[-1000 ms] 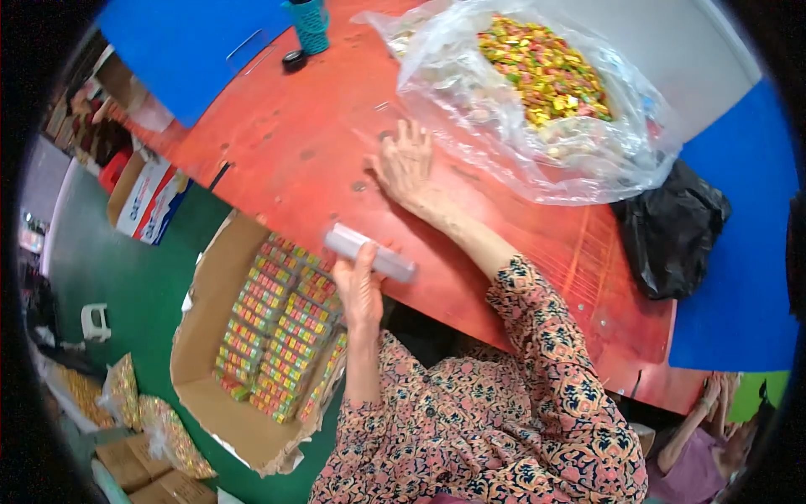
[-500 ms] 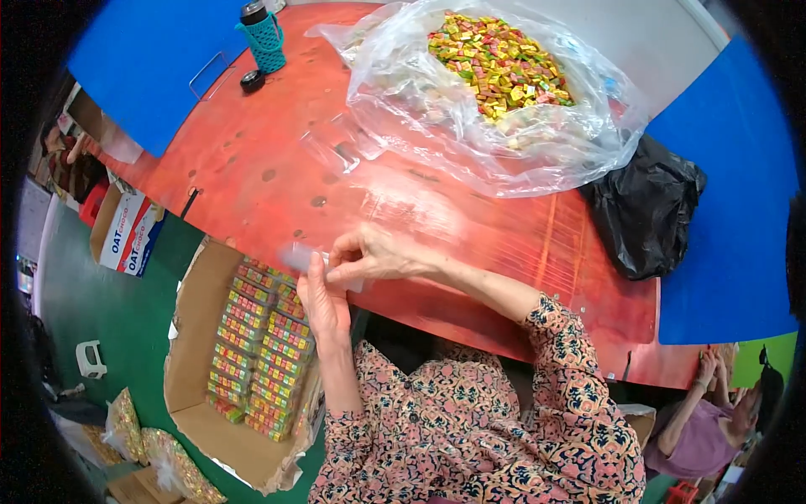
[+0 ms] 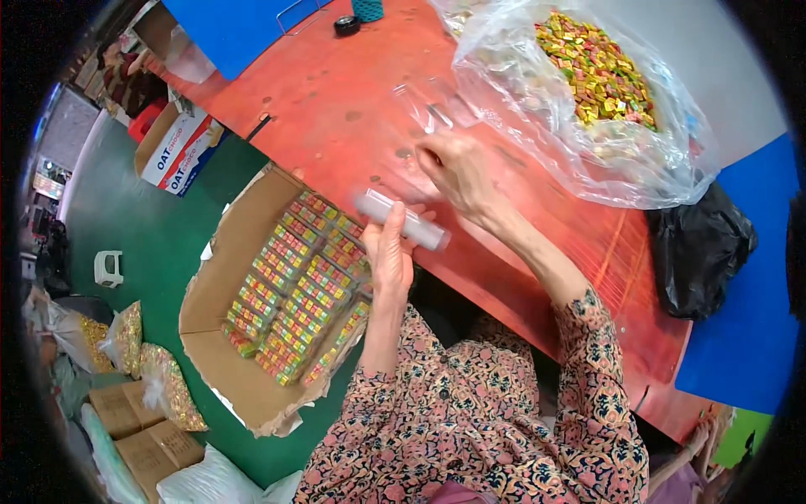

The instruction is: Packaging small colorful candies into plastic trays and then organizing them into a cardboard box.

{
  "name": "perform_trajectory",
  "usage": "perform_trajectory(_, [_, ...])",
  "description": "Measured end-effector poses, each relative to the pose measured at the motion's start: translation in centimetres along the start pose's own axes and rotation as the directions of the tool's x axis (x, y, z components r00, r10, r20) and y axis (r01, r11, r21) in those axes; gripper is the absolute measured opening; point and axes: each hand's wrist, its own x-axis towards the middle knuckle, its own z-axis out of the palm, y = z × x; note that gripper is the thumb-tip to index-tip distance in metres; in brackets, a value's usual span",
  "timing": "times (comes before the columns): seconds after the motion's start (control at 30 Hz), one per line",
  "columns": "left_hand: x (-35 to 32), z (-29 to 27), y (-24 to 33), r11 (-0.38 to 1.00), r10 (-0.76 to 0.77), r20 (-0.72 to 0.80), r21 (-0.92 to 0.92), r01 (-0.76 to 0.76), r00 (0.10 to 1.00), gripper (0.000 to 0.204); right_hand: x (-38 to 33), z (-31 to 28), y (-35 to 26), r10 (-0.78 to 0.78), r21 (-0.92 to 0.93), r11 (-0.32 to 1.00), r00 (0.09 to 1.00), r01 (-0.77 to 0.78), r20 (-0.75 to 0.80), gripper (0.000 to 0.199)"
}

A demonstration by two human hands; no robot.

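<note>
A narrow, clear plastic case (image 3: 426, 231) lies in my left hand (image 3: 389, 259), my thumb along its near side and my fingers beneath it. The case is smeared by motion, and I see no sweets in it. My right hand (image 3: 460, 172) is raised over the table, apart from the case, with its fingers curled in. Whatever it may hold is hidden. Beyond it, clear plastic pieces (image 3: 437, 113) lie on the red table (image 3: 336, 126). A big clear bag (image 3: 512, 109) holds a heap of small yellow, red and green wrapped sweets (image 3: 600, 71).
On my left, an open cardboard carton (image 3: 218, 286) contains rows of packed sweets (image 3: 294, 290). A black plastic bag (image 3: 701, 252) hangs by the table's right side. Filled bags (image 3: 172, 386) and brown boxes (image 3: 159, 449) stand on the green floor, near a white stool (image 3: 108, 268).
My hands were close together at the clear plastic; now my right hand has drawn away up and to the right. The case shows more fully in my left hand. The whole view has shifted.
</note>
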Motion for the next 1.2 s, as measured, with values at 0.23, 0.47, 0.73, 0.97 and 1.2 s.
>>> perform_trajectory(0.23, [0.1,1.1,-0.5,0.997,0.03,-0.016,0.078,-0.028,0.999,0.037,2.6,7.7,4.3,0.044,-0.354,0.935,0.979,0.031,0.201,0.008])
perform_trajectory(0.47, [-0.2,0.4,0.0,0.997,-0.009,-0.012,0.083,0.01,1.0,0.042,2.2,2.8,7.3,0.092,-0.501,0.858,0.993,-0.115,-0.07,0.02])
perform_trajectory(0.73, [-0.2,-0.6,0.3,0.991,0.011,0.031,0.134,-0.015,0.999,0.044,-3.3,-7.4,17.5,0.262,-0.877,0.481,0.952,0.01,0.155,0.031])
perform_trajectory(0.97, [0.3,0.6,-0.8,0.989,-0.005,0.052,0.148,-0.003,0.999,0.048,-5.1,-21.5,29.8,0.02,-0.946,0.297,0.992,-0.128,-0.127,0.029])
perform_trajectory(1.2, [-0.7,2.6,-1.1,0.961,0.078,-0.059,0.27,-0.059,0.995,0.049,0.7,-17.9,22.7,0.249,-0.744,0.584,0.944,-0.325,-0.216,0.072])
